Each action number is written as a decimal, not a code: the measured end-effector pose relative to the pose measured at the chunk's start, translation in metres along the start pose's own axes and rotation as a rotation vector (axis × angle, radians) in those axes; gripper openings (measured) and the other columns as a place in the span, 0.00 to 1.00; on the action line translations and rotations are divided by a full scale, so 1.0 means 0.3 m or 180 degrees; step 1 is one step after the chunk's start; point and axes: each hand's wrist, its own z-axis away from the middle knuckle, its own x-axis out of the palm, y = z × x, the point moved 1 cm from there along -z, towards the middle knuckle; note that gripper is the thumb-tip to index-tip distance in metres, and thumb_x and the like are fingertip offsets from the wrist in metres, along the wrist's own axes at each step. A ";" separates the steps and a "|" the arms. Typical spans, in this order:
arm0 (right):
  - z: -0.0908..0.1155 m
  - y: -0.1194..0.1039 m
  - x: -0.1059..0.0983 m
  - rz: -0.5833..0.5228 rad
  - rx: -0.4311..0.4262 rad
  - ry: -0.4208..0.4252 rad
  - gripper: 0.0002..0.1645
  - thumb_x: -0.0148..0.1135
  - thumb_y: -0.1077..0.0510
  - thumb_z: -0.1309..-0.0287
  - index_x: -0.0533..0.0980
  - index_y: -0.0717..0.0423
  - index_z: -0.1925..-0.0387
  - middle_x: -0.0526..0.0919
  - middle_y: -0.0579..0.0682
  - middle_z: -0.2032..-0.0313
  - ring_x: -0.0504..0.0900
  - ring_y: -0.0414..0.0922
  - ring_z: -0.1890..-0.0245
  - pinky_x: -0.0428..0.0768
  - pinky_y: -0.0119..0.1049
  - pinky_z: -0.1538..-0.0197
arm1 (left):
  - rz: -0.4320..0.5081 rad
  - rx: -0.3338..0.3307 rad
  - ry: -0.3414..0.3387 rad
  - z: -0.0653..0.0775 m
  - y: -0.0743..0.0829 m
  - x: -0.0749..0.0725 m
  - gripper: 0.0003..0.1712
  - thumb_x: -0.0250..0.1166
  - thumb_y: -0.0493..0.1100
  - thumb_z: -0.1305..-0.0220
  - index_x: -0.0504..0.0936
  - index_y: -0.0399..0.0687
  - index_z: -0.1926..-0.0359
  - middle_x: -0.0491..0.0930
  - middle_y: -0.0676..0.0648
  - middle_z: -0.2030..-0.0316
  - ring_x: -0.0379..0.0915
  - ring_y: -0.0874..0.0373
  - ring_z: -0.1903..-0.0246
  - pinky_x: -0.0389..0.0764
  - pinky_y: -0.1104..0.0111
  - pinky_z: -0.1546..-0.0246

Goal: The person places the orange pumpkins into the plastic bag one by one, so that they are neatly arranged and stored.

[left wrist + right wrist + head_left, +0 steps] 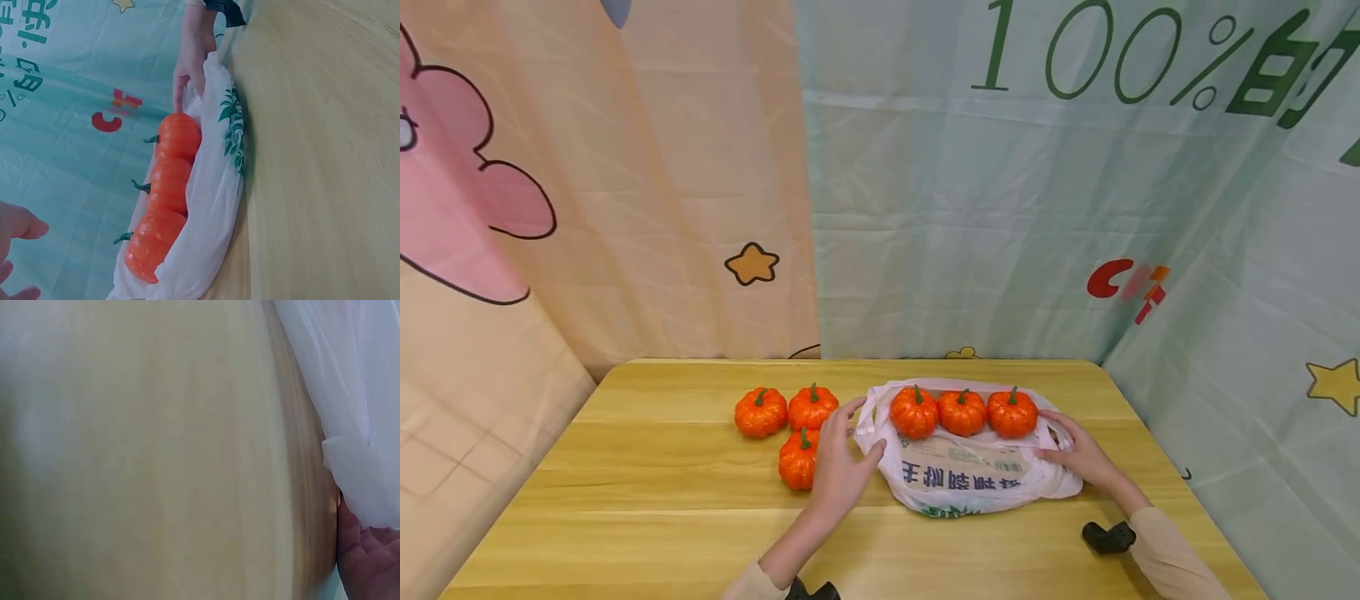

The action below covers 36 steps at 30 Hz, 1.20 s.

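Note:
A white plastic bag (973,502) with dark printing lies with its mouth spread wide. Inside sit three small orange pumpkins with green stems, a left one (914,414), a middle one (962,414) and a right one (1012,414). At the bag's left end is my left hand (838,471), thumb and fingers apart, nothing held; the left wrist view shows its fingertips (28,223) away from the pumpkins. My right hand (1086,454) holds the bag's right edge; in the right wrist view, white plastic (359,481) partly covers its fingers.
Three more orange pumpkins stand left of the bag, two at the back (761,412) (812,407) and one in front (797,459), close behind my left hand. The wooden table (647,500) ends at fabric curtains (955,250) behind and on the sides.

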 end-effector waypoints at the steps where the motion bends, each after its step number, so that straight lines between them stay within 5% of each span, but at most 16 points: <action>1: 0.002 0.000 0.001 -0.0009 0.0010 0.0001 0.42 0.68 0.58 0.46 0.60 0.64 0.33 0.54 0.71 0.31 0.46 0.71 0.31 0.44 0.74 0.37 | -0.0004 0.0019 0.0027 0.001 -0.004 -0.007 0.35 0.71 0.35 0.48 0.70 0.46 0.38 0.72 0.44 0.41 0.67 0.49 0.42 0.75 0.53 0.45; 18: 0.001 -0.001 -0.001 0.0029 0.0037 0.0005 0.43 0.68 0.58 0.46 0.60 0.63 0.33 0.54 0.71 0.31 0.46 0.72 0.31 0.44 0.75 0.37 | -0.0126 0.0175 0.0464 0.004 -0.121 -0.137 0.33 0.72 0.31 0.52 0.73 0.41 0.43 0.75 0.40 0.47 0.67 0.43 0.46 0.70 0.52 0.48; 24: -0.001 0.000 -0.001 0.0052 0.0048 0.0011 0.43 0.69 0.58 0.46 0.60 0.63 0.33 0.54 0.71 0.31 0.46 0.72 0.31 0.44 0.75 0.37 | -0.0186 0.0230 0.0648 -0.004 -0.169 -0.190 0.30 0.71 0.30 0.52 0.75 0.37 0.45 0.77 0.38 0.49 0.68 0.45 0.51 0.70 0.64 0.51; 36: -0.003 -0.004 -0.001 0.0092 0.0050 0.0016 0.43 0.68 0.58 0.46 0.60 0.64 0.33 0.55 0.71 0.31 0.47 0.72 0.31 0.45 0.75 0.37 | -0.0436 0.0320 0.0892 -0.081 -0.267 -0.319 0.29 0.70 0.30 0.50 0.73 0.34 0.45 0.75 0.33 0.49 0.64 0.42 0.48 0.63 0.59 0.50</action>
